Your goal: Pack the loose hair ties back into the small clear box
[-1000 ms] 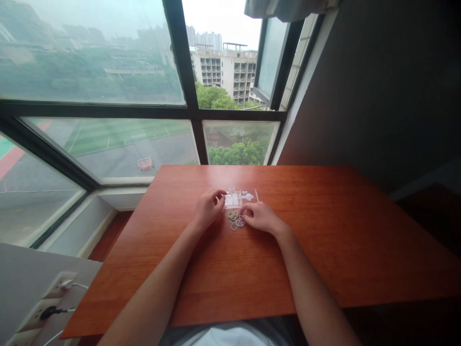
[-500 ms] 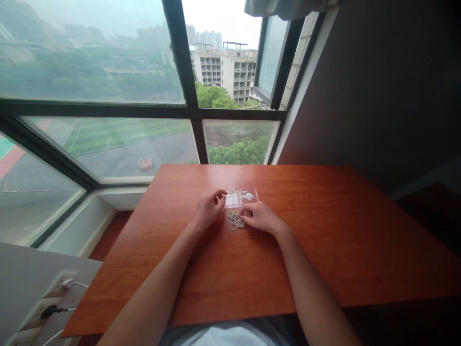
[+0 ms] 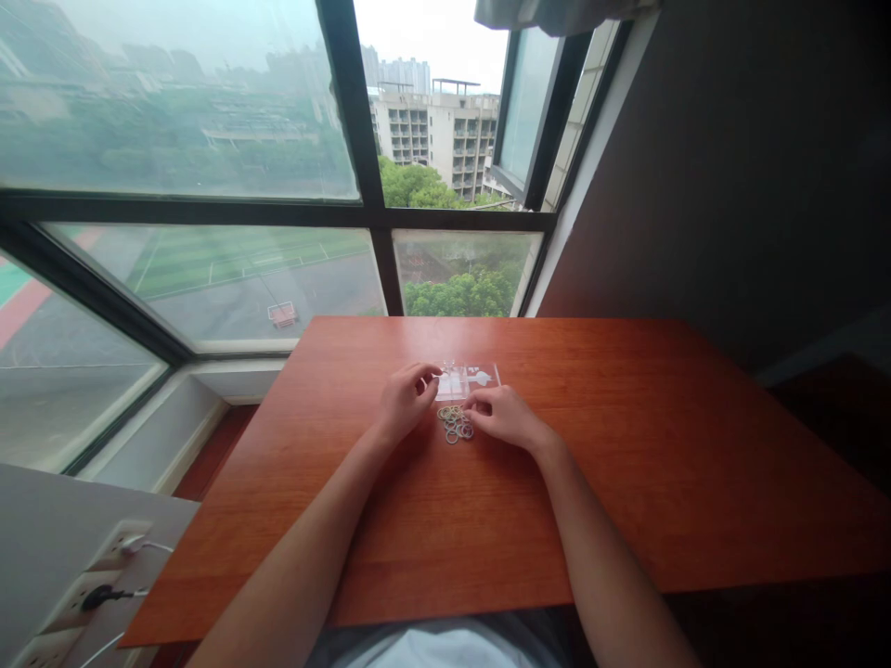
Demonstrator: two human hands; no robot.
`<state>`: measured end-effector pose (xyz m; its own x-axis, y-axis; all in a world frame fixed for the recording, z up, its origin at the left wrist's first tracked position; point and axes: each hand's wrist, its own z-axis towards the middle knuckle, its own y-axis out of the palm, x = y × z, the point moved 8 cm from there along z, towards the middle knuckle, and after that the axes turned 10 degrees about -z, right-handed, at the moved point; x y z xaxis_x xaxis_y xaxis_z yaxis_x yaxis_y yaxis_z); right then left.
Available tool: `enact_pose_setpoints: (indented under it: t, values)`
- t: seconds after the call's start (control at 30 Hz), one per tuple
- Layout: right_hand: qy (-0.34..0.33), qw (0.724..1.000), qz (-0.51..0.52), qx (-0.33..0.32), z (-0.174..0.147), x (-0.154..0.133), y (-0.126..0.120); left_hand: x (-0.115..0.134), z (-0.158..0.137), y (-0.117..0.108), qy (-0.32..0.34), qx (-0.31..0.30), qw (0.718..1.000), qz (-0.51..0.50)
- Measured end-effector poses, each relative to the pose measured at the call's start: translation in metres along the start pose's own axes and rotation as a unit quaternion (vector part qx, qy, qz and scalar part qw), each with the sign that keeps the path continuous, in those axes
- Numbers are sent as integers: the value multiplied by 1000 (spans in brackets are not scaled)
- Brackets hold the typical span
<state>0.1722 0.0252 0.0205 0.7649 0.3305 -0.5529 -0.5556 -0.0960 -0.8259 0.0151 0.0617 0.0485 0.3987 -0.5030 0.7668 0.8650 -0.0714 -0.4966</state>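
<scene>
Now the clear tray lies flat, long side left to right; left hand pinches its end, right hand curls beside small rings.

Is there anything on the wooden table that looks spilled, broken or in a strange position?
Nothing stands out. The small rings lie in one loose heap between the left hand and the right hand, and the clear plastic piece lies flat on the table just behind them.

High-rise room, likely a dorm or flat: wooden desk against large window overlooking sports field.
</scene>
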Motion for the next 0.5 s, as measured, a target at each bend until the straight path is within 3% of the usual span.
enact_pose_setpoints:
  t: [0.2,0.5]
  values:
    - [4,998,10,55,2,2,-10,5,-1,3,7,-14,1000,-17]
    - [27,993,14,118,2,4,-20,28,-8,25,32,-80,994,-62]
